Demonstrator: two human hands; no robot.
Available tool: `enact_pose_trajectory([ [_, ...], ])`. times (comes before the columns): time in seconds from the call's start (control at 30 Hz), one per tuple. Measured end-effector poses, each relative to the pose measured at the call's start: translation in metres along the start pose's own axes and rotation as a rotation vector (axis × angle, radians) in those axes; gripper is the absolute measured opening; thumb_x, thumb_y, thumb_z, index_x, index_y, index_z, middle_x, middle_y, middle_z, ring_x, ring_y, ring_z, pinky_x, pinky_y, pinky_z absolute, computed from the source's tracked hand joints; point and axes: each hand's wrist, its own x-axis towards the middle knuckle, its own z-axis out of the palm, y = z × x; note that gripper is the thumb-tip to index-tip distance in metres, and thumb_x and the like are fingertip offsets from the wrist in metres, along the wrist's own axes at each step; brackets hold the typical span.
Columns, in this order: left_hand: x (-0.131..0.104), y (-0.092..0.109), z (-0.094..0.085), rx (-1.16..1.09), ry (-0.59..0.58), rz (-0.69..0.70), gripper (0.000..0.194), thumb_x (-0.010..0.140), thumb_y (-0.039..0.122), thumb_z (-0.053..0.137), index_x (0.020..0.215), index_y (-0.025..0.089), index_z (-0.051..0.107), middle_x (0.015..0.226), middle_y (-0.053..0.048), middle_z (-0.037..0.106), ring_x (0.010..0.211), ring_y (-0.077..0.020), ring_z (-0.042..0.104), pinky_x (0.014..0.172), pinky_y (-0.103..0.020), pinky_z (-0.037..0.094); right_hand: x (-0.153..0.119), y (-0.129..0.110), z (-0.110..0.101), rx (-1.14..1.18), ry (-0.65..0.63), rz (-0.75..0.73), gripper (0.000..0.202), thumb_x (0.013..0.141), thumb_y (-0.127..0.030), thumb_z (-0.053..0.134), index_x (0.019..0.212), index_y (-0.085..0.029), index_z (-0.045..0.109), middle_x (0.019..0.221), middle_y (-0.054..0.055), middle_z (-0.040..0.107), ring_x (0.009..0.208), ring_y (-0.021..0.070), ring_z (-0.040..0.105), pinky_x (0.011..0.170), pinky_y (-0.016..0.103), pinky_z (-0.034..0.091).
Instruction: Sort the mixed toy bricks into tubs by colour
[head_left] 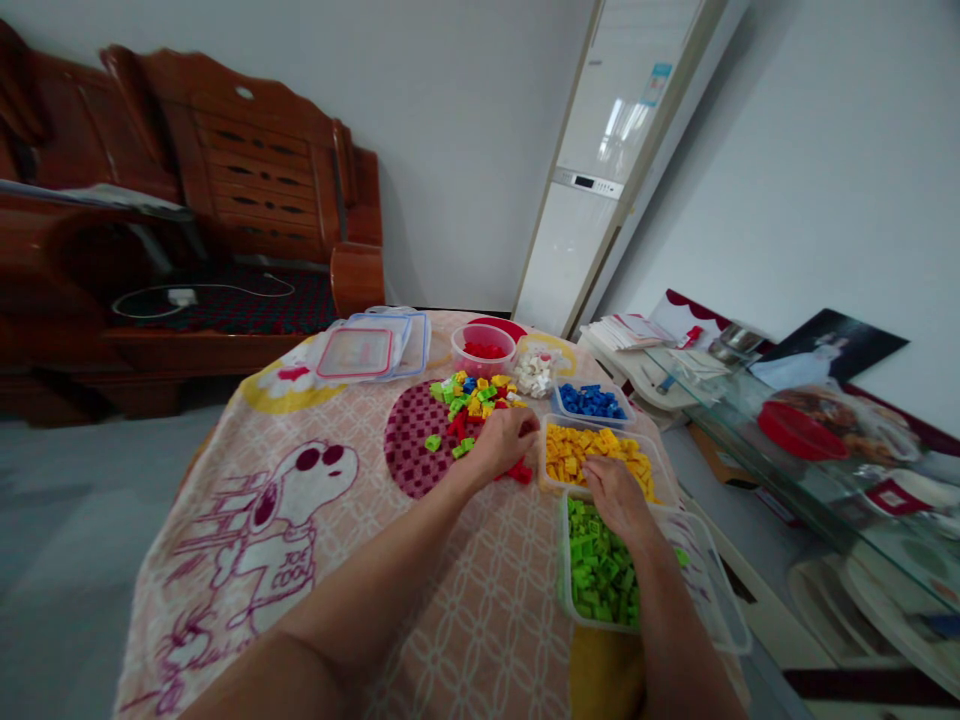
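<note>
My left hand is at the right side of a mixed pile of toy building bricks, its fingers curled together; anything in them is hidden. Red pieces lie right under it. Over a clear box of yellow bricks is my right hand, fingers drawn together with the tips at the bricks. What those fingertips hold, if anything, cannot be made out. Nearer to me, a second box holds green bricks, partly covered by my right forearm.
Blue bricks fill a box farther back, beside loose white bricks. A round tub contains red bricks. Lids are stacked at the back left, and a clear lid lies on the right. A glass shelf adjoins the table.
</note>
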Motion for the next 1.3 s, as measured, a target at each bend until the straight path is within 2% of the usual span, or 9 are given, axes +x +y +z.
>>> enact_pose_trajectory([
  [0.17, -0.008, 0.017, 0.019, -0.057, -0.073, 0.102, 0.017, 0.075, 0.011, 0.058, 0.088, 0.014, 0.069, 0.081, -0.003, 0.070, 0.069, -0.0112, 0.062, 0.067, -0.020, 0.047, 0.000, 0.002, 0.003, 0.010, 0.010, -0.006, 0.032, 0.095, -0.022, 0.037, 0.081, -0.018, 0.065, 0.088, 0.007, 0.066, 0.088, 0.0189, 0.058, 0.086, 0.030, 0.042],
  [0.3, -0.008, 0.015, 0.023, -0.080, -0.066, 0.112, 0.022, 0.076, 0.011, 0.058, 0.096, 0.014, 0.068, 0.091, -0.005, 0.071, 0.072, -0.0111, 0.063, 0.070, -0.021, 0.049, 0.000, 0.002, 0.003, 0.012, 0.019, 0.002, 0.030, 0.094, -0.021, 0.038, 0.082, -0.018, 0.066, 0.091, 0.007, 0.067, 0.089, 0.0195, 0.059, 0.086, 0.031, 0.042],
  [0.43, -0.003, 0.000, 0.015, 0.032, -0.028, 0.057, 0.025, 0.076, 0.009, 0.056, 0.098, 0.014, 0.068, 0.096, -0.006, 0.071, 0.079, -0.0135, 0.064, 0.075, -0.023, 0.050, 0.000, 0.000, 0.001, 0.012, 0.014, -0.002, 0.031, 0.094, -0.021, 0.039, 0.080, -0.018, 0.067, 0.093, 0.008, 0.068, 0.092, 0.0193, 0.059, 0.089, 0.030, 0.042],
  [0.57, 0.000, -0.020, -0.001, 0.259, 0.017, -0.085, 0.024, 0.081, 0.013, 0.054, 0.100, 0.016, 0.067, 0.105, -0.008, 0.070, 0.095, -0.0179, 0.064, 0.084, -0.027, 0.049, -0.001, 0.000, 0.001, 0.008, 0.002, 0.001, 0.033, 0.095, -0.022, 0.039, 0.081, -0.017, 0.068, 0.095, 0.009, 0.069, 0.092, 0.0194, 0.060, 0.090, 0.030, 0.042],
  [0.7, 0.000, -0.035, -0.014, 0.440, -0.023, -0.247, 0.022, 0.083, 0.017, 0.054, 0.100, 0.019, 0.067, 0.107, -0.007, 0.069, 0.101, -0.0200, 0.063, 0.086, -0.028, 0.048, -0.003, 0.001, 0.004, 0.002, 0.042, 0.018, 0.031, 0.094, -0.022, 0.041, 0.090, -0.015, 0.071, 0.107, 0.011, 0.069, 0.103, 0.0214, 0.059, 0.097, 0.032, 0.040],
  [0.8, -0.001, -0.042, -0.018, 0.509, -0.051, -0.312, 0.022, 0.082, 0.015, 0.053, 0.097, 0.019, 0.068, 0.106, -0.008, 0.069, 0.101, -0.0210, 0.064, 0.082, -0.027, 0.049, -0.003, 0.002, 0.005, 0.008, 0.041, 0.008, 0.032, 0.094, -0.021, 0.041, 0.087, -0.015, 0.071, 0.105, 0.012, 0.070, 0.103, 0.0216, 0.059, 0.098, 0.032, 0.040],
  [1.3, 0.000, -0.045, -0.021, 0.558, -0.101, -0.273, 0.027, 0.078, 0.008, 0.050, 0.096, 0.014, 0.070, 0.102, -0.011, 0.069, 0.099, -0.0211, 0.064, 0.085, -0.028, 0.050, -0.002, 0.002, 0.005, 0.009, 0.024, 0.017, 0.032, 0.095, -0.022, 0.040, 0.086, -0.016, 0.070, 0.105, 0.011, 0.069, 0.100, 0.0204, 0.060, 0.095, 0.031, 0.041],
])
